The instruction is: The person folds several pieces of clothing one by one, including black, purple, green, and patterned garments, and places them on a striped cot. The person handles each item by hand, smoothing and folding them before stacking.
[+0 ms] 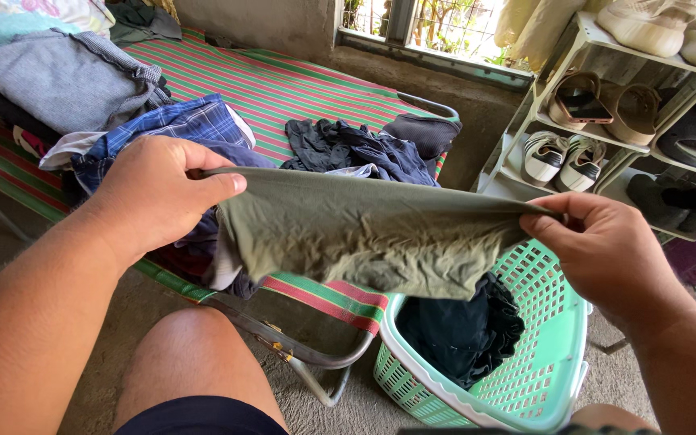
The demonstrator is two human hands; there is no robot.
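A: What are the hands doing?

B: Both hold an olive cloth [372, 238] stretched flat between them. The left hand [155, 193] pinches its edge at nine o'clock, fingers [223, 184] clamped on the fabric. The right hand [606, 254] grips the other end at three o'clock, its fingers closed on the cloth too.

A: Where does the cloth hang?

B: In mid-air at the centre, above the edge of a striped cot [283, 84] and the rim of a mint basket [541, 354]. Its lower edge sags toward six o'clock.

A: What is in the basket?

B: A dark garment [461, 330], bunched at the bottom, just under the cloth.

A: And on the cot?

B: A plaid shirt [179, 125] lies behind the left hand at ten o'clock. A grey folded pile [58, 76] sits further up at eleven. A crumpled dark heap [364, 149] rests at twelve, just beyond the cloth.

A: Anything else nearby?

B: A shoe rack [630, 105] stands at two o'clock, with sandals and sneakers on its shelves. The person's bare knee [191, 354] shows at seven o'clock.
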